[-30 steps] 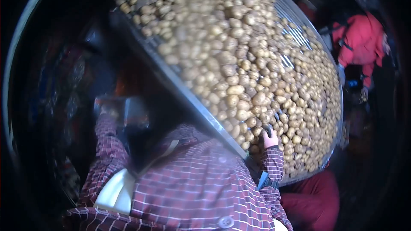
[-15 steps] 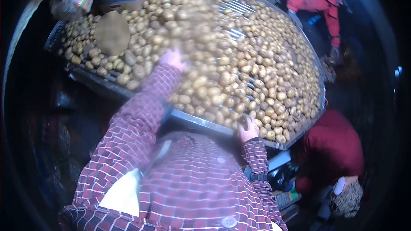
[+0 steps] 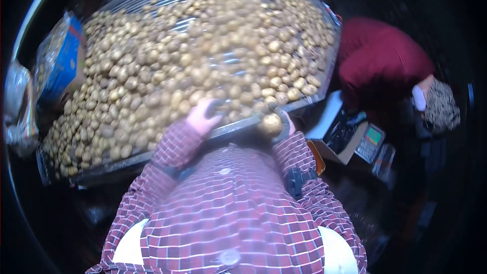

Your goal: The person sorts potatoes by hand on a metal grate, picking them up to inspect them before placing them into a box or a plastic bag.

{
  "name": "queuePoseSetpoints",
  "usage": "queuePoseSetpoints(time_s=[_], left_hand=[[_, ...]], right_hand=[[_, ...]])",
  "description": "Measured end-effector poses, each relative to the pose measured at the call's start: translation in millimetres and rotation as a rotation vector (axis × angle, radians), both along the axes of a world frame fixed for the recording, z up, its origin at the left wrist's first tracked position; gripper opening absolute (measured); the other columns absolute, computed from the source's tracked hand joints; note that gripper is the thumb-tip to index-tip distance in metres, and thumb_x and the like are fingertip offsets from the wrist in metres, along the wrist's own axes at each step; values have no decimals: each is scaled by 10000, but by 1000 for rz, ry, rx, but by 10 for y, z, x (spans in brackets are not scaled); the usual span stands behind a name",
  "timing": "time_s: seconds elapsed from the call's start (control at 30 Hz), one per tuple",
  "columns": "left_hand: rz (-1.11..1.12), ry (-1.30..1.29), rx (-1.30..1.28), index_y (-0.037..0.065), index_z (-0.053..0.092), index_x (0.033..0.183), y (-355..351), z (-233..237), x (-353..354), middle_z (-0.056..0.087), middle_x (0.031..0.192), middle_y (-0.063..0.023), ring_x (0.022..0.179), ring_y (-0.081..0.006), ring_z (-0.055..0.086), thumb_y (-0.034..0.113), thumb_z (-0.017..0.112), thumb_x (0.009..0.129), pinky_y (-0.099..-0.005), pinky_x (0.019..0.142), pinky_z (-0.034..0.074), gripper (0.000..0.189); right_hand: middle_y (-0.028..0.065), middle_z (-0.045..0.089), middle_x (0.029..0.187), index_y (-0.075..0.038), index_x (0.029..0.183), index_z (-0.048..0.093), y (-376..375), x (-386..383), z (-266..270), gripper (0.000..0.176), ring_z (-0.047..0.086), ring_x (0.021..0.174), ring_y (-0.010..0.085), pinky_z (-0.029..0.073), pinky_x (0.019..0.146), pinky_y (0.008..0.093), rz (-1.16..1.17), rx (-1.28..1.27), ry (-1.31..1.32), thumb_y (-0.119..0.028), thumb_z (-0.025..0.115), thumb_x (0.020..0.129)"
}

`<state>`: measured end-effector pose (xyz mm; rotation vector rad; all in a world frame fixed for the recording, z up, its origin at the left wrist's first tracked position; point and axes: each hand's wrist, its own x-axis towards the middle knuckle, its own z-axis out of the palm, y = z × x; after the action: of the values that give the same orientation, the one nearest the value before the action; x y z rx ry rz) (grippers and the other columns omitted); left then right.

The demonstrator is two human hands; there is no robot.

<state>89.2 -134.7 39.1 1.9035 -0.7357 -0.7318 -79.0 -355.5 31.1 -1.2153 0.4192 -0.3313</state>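
My right hand (image 3: 287, 123) is closed around a pale, round potato (image 3: 271, 125) just past the near rim of the slatted metal table (image 3: 238, 128). My left hand (image 3: 204, 115) reaches over the same rim, slightly blurred, with thumb and fingers apart beside the nearest potatoes; nothing shows clearly between them. A wide spread of loose potatoes (image 3: 127, 78) covers most of the table, some of them smeared by motion. Bare slats (image 3: 167, 0) show through at the back and in small gaps.
A blue cardboard box (image 3: 68, 58) stands at the table's left end, with crumpled plastic (image 3: 20, 106) nearby. To the right, a person in a dark red top (image 3: 378, 66) bends beside an open carton (image 3: 335, 129) and a device with a green screen (image 3: 373, 137).
The view has swung to the right. My left hand has drawn back from the middle of the pile to the near rim. A potato now shows in my right hand.
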Motion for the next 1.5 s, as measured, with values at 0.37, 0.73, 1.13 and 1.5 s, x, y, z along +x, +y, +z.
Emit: queuePoseSetpoints(time_s=[0.37,0.73,1.13,1.5], left_hand=[[-6,-777,832,146,368,1431,356,-100,243,291,1485,-176,1357,-383,301,439,807,615,-555,1088,262,971],[-60,-632,907,233,368,1458,-205,87,394,213,1522,-200,1373,-457,232,625,835,477,-649,1059,240,1155],[242,-640,827,290,492,1381,-787,-336,1411,221,1520,-222,1393,-444,230,251,744,680,-516,1015,402,745],[423,-594,705,224,526,1336,-1110,-262,2056,245,1490,-250,1317,-496,303,156,649,744,-525,1051,375,608]], right_hand=[[168,653,1133,-67,1120,653,-689,-2466,-1539,421,618,1054,308,483,935,370,135,-560,1250,-383,651,840],[198,526,1270,-123,1321,513,-573,1027,215,676,529,1155,372,443,986,458,375,-1258,275,-307,725,706],[165,396,1433,-268,1218,617,-401,2832,-175,654,394,1283,397,344,994,565,863,-1545,-183,-474,741,610],[169,440,1395,-232,1198,620,-738,3622,-317,626,452,1252,362,399,966,507,807,-1403,-366,-477,735,634]])
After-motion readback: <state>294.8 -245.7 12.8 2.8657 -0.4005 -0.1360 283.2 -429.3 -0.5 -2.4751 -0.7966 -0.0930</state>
